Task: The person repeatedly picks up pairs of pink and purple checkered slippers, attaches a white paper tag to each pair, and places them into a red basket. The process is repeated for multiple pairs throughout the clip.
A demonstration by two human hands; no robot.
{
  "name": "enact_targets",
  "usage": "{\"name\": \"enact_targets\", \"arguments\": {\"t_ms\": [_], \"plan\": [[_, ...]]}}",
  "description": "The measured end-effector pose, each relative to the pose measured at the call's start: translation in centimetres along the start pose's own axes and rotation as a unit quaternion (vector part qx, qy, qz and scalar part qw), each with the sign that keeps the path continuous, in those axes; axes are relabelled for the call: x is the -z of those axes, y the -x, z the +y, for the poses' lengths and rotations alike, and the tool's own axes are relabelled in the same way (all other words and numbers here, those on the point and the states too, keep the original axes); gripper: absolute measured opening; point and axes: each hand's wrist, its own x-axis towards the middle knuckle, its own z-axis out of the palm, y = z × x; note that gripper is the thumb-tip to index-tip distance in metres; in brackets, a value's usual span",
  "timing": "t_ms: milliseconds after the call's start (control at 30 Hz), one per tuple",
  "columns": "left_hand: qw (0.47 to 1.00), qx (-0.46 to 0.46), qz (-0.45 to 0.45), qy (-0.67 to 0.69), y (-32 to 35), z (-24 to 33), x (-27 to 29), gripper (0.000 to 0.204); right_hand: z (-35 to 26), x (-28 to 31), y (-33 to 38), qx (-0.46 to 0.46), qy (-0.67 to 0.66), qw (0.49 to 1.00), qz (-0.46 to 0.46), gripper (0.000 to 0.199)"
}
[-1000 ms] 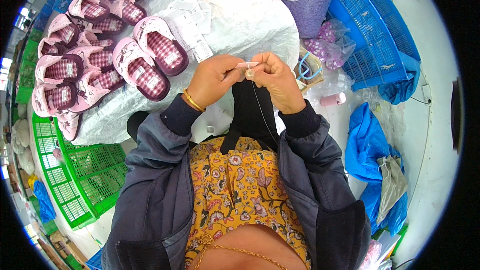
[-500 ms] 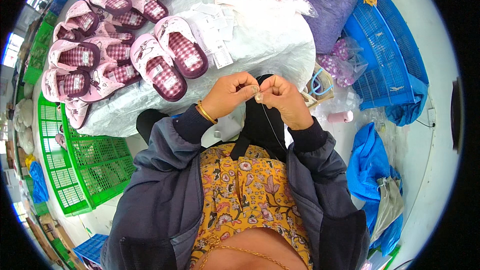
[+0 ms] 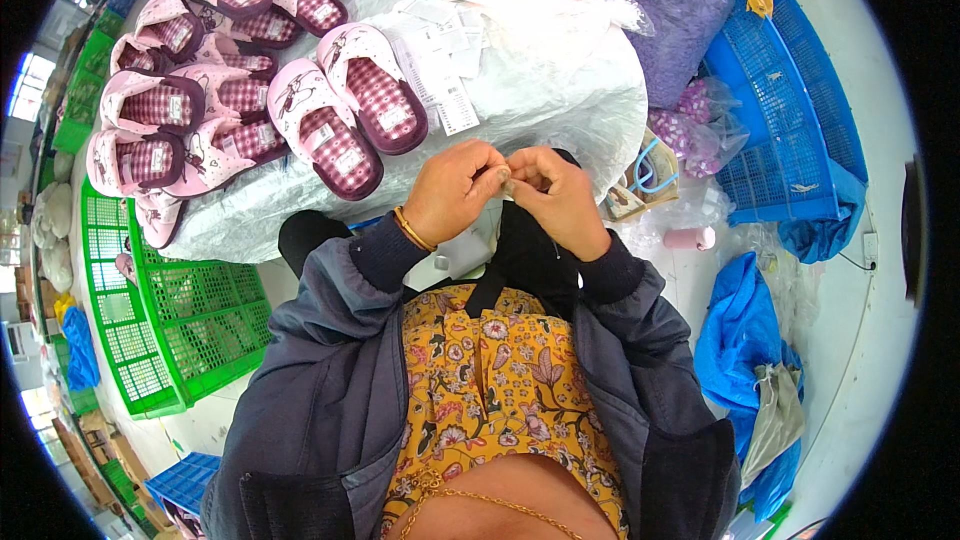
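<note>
My left hand (image 3: pixel 455 190) and my right hand (image 3: pixel 552 192) meet fingertip to fingertip just in front of my chest, pinching a tiny pale object (image 3: pixel 504 175) between them. It is too small to name. A gold bangle (image 3: pixel 408 230) circles my left wrist. A dark strap or cloth (image 3: pixel 520 255) hangs below the hands. Just beyond my hands a pair of pink slippers with checked maroon insoles (image 3: pixel 345 115) lies on a white plastic sheet (image 3: pixel 560 70), beside several white paper tags (image 3: pixel 440 55).
Several more pink slippers (image 3: pixel 190 70) are spread over the sheet to the upper left. Green plastic crates (image 3: pixel 165 310) stand at my left, blue crates (image 3: pixel 790 130) at the upper right. A purple-filled bag (image 3: pixel 675 15), a pink roll (image 3: pixel 690 238) and blue bags (image 3: pixel 745 340) lie at my right.
My hands stay joined at the fingertips on the small object. The view has shifted, so the hands and slippers sit lower in the picture than a second ago.
</note>
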Motion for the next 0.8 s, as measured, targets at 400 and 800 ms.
{"name": "enact_targets", "arguments": {"t_ms": [400,800], "plan": [[0.997,-0.012,0.030,-0.075,0.7,-1.5,-1.0,0.010,0.3,-1.3,-0.4,0.230,0.306,0.920,0.087,0.017],[0.876,-0.094,0.101,-0.461,-0.6,-3.5,-0.5,0.026,1.6,-1.2,-1.1,0.110,0.097,0.985,0.088,0.009]]}}
